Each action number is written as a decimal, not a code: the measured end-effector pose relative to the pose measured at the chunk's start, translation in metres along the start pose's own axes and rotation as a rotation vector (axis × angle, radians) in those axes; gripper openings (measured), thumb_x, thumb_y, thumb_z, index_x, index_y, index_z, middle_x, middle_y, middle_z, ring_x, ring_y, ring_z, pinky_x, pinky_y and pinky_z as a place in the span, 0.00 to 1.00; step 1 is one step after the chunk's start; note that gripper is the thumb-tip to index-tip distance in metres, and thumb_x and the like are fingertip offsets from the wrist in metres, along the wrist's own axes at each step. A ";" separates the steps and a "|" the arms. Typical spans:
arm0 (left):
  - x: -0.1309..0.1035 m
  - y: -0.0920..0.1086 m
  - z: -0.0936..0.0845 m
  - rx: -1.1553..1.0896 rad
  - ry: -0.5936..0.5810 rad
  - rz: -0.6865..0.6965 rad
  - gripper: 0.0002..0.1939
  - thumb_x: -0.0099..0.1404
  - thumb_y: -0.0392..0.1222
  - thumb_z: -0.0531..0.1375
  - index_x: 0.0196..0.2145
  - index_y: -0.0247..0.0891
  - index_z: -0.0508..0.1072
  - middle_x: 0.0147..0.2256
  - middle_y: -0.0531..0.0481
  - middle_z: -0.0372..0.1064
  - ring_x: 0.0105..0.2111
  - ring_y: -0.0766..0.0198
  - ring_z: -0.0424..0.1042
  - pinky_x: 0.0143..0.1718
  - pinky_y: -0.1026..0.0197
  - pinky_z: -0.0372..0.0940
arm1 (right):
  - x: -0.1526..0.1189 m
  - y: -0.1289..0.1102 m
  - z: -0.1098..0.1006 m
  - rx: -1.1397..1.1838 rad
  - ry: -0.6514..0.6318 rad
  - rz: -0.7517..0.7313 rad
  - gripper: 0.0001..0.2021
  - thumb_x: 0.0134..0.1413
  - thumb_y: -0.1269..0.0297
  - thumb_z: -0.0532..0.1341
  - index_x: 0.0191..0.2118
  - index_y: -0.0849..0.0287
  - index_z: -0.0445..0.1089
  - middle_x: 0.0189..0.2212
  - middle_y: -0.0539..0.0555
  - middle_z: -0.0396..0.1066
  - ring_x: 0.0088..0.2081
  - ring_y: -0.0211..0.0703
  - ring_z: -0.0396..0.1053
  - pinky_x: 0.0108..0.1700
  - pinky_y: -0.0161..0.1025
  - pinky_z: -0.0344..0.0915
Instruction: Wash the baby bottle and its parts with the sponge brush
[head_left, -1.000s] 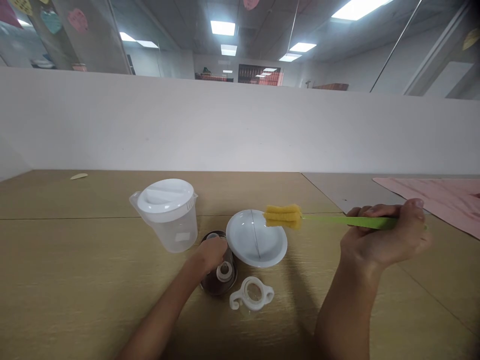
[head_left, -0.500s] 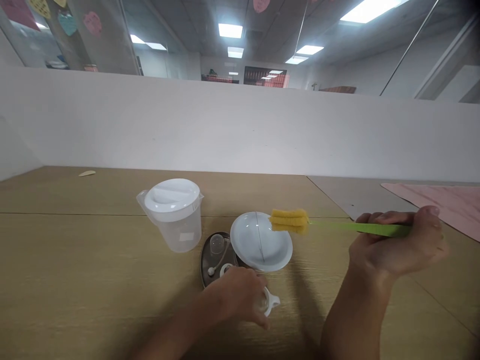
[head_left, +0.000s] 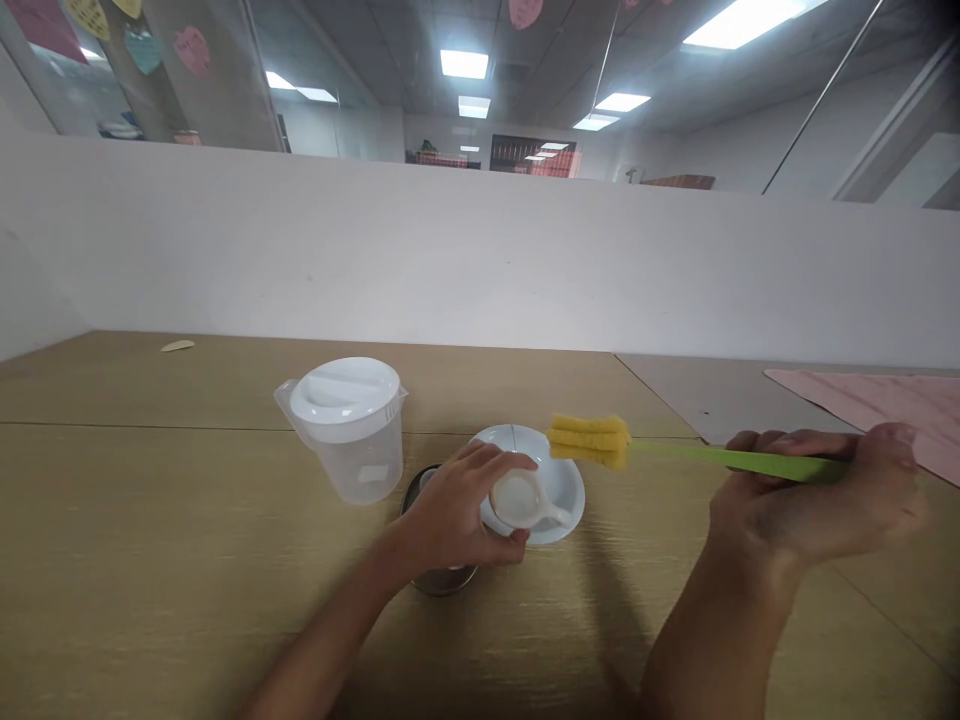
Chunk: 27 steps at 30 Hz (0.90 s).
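Observation:
My left hand grips a small whitish cup with a short handle by its sides, its round opening facing me. The cup is held over the white bowl. Closed around the green handle of a bottle brush, my right hand keeps the brush level, with its yellow sponge head pointing left. That head is above the bowl's right side, apart from the cup. Beneath my left hand lies a dark round tray, mostly covered by the hand, so its contents are largely hidden.
A clear plastic jug with a white lid stands left of the tray. On the far right lies a pink cloth. A small pale flat piece rests at the back left, before a white wall with glass above.
My left hand has lifted the small cup from near the table beside the tray up over the bowl. My right hand and the brush have shifted slightly right.

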<state>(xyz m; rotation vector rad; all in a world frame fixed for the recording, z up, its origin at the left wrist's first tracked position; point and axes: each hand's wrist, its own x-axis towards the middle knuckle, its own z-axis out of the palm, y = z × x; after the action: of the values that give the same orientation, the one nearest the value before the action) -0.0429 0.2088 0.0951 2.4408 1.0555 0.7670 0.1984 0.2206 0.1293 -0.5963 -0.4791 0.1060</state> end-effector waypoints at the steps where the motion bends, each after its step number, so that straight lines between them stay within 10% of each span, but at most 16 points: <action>1: 0.002 -0.004 0.003 0.024 0.060 -0.015 0.27 0.50 0.43 0.63 0.49 0.43 0.66 0.44 0.49 0.66 0.47 0.57 0.64 0.49 0.57 0.60 | -0.001 -0.001 0.000 -0.004 -0.009 0.009 0.19 0.50 0.63 0.55 0.11 0.57 0.53 0.09 0.46 0.51 0.12 0.34 0.50 0.16 0.37 0.54; 8: 0.008 -0.030 0.016 0.181 0.273 -0.068 0.29 0.51 0.54 0.65 0.49 0.44 0.68 0.37 0.49 0.65 0.40 0.58 0.66 0.44 0.57 0.63 | -0.019 -0.004 0.008 -0.022 -0.180 0.198 0.21 0.51 0.57 0.57 0.12 0.58 0.55 0.09 0.44 0.51 0.11 0.31 0.49 0.14 0.34 0.51; 27: 0.021 -0.032 0.018 0.388 0.208 -0.037 0.30 0.51 0.51 0.67 0.51 0.46 0.66 0.38 0.50 0.62 0.40 0.59 0.65 0.43 0.58 0.64 | -0.080 0.021 0.021 -0.460 -0.588 0.031 0.25 0.56 0.49 0.56 0.15 0.62 0.66 0.10 0.47 0.60 0.13 0.33 0.59 0.17 0.31 0.56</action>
<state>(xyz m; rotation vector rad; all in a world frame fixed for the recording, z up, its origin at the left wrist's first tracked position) -0.0378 0.2434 0.0710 2.6918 1.4403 0.8885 0.1181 0.2303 0.1006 -1.0298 -1.0813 0.2053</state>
